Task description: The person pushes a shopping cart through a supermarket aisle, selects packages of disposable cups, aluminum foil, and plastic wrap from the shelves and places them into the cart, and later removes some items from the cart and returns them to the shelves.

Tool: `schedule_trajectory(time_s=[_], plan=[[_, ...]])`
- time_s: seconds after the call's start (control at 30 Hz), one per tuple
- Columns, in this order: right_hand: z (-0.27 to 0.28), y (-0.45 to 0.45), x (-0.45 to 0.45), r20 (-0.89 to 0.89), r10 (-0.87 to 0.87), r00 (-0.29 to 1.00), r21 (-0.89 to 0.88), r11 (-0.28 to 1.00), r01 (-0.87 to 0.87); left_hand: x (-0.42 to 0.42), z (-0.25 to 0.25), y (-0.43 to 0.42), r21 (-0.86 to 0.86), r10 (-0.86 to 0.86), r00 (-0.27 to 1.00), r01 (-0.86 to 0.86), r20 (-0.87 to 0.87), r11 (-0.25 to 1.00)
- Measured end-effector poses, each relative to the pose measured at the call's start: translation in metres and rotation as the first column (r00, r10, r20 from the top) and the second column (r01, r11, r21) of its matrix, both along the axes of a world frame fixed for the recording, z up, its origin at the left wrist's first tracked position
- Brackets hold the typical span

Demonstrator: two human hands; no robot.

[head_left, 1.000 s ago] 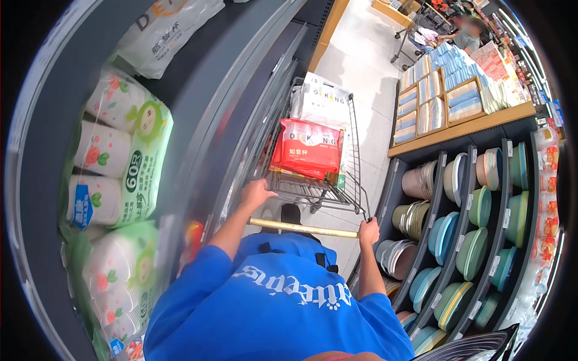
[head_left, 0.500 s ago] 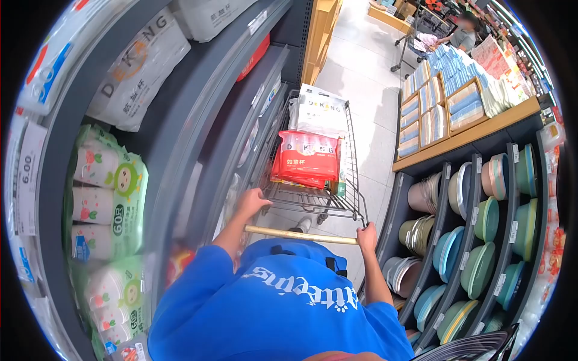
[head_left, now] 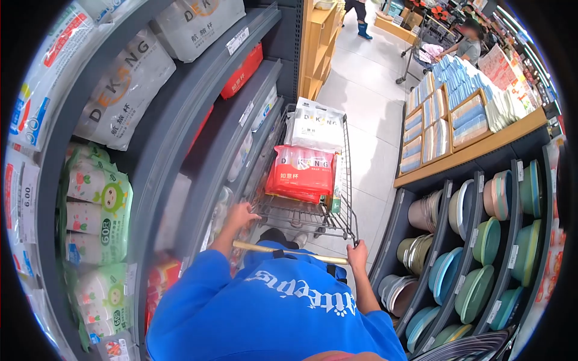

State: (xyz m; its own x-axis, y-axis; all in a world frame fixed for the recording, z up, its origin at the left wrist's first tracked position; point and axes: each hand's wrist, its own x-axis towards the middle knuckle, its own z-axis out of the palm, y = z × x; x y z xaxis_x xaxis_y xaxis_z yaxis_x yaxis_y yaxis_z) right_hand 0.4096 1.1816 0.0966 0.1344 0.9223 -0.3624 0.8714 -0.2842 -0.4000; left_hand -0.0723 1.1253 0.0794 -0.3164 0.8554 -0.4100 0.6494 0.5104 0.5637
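A wire shopping cart (head_left: 301, 218) stands in front of me, its pale yellow handlebar (head_left: 289, 252) close against my blue shirt. My left hand (head_left: 242, 215) has its fingers curled at the cart's rear left corner, ahead of the bar. At the right end, my right hand (head_left: 357, 255) is closed around the dark frame beside the handlebar. Inside the basket lie a red package of cups (head_left: 300, 171) and, farther forward, a white package of cups (head_left: 318, 124). A narrow box with green on it (head_left: 336, 186) stands along the right side.
Grey shelving on my left holds white packs (head_left: 126, 93) and green packs of paper cups (head_left: 102, 201). On the right, slanted racks carry plastic basins (head_left: 475, 292) below folded towels (head_left: 463, 114). A person (head_left: 468, 43) is near another cart; someone's blue boots (head_left: 363, 30) show up the aisle.
My view has shifted, so the cart and my hands appear further left and the basket lower. A walking person's legs have come into view up the aisle. Both hands stay at the cart.
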Motion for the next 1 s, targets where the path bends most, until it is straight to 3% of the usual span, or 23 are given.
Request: schedule_trajectory(time_s=[0.1, 0.2, 0.33, 0.43, 0.5, 0.53, 0.57, 0.63, 0.67, 0.77, 0.93, 0.97, 1.0], plan=[[-0.009, 0.010, 0.011, 0.014, 0.032, 0.999, -0.030, 0.999, -0.031, 0.012, 0.020, -0.001, 0.024, 0.063, 0.993, -0.066, 0.097, 0.998], [-0.014, 0.011, 0.016, 0.063, 0.057, 0.996, 0.079, 0.995, -0.062, 0.017, 0.016, -0.001, 0.076, 0.029, 0.999, -0.027, -0.018, 0.997], [-0.027, 0.010, 0.023, 0.035, 0.047, 0.998, 0.110, 0.993, -0.050, 0.025, 0.026, 0.003, 0.029, 0.109, 0.993, -0.111, 0.048, 0.993], [-0.041, 0.010, 0.031, -0.031, 0.006, 0.999, 0.080, 0.997, -0.003, 0.018, 0.006, -0.001, -0.017, 0.063, 0.984, -0.061, 0.165, 0.998], [-0.041, 0.011, 0.030, -0.034, -0.001, 0.999, 0.106, 0.994, 0.004, -0.007, -0.022, 0.014, -0.115, -0.064, 0.952, 0.102, 0.300, 0.988], [-0.034, 0.010, 0.028, -0.013, 0.008, 1.000, 0.118, 0.993, -0.006, -0.011, -0.009, 0.024, -0.160, -0.115, 0.922, 0.185, 0.369, 0.970], [-0.028, 0.010, 0.025, 0.009, 0.019, 1.000, 0.131, 0.991, -0.020, -0.023, 0.004, 0.035, -0.078, -0.278, 0.923, 0.308, 0.268, 0.948], [-0.024, 0.013, 0.022, 0.024, 0.034, 0.999, 0.139, 0.990, -0.037, -0.042, 0.010, 0.067, 0.106, -0.069, 0.994, 0.060, 0.080, 0.993], [-0.024, 0.015, 0.023, 0.015, 0.035, 0.999, 0.136, 0.990, -0.036, -0.046, 0.035, 0.088, 0.214, 0.052, 0.996, -0.067, 0.077, 0.974], [-0.029, 0.015, 0.030, 0.005, 0.021, 1.000, 0.118, 0.993, -0.022, -0.070, 0.080, 0.151, 0.555, 0.278, 0.936, -0.353, 0.218, 0.753], [-0.030, 0.025, 0.036, -0.020, -0.003, 1.000, 0.150, 0.989, 0.006, -0.067, 0.176, 0.207, 0.731, 0.206, 0.897, -0.439, 0.392, 0.522], [-0.023, 0.028, 0.037, -0.064, -0.113, 0.992, -0.014, 0.994, 0.112, -0.072, 0.178, 0.218, 0.739, 0.261, 0.886, -0.464, 0.384, 0.488], [-0.022, 0.030, 0.036, -0.069, -0.114, 0.991, -0.014, 0.993, 0.113, -0.078, 0.176, 0.230, 0.747, 0.313, 0.872, -0.485, 0.375, 0.455]])
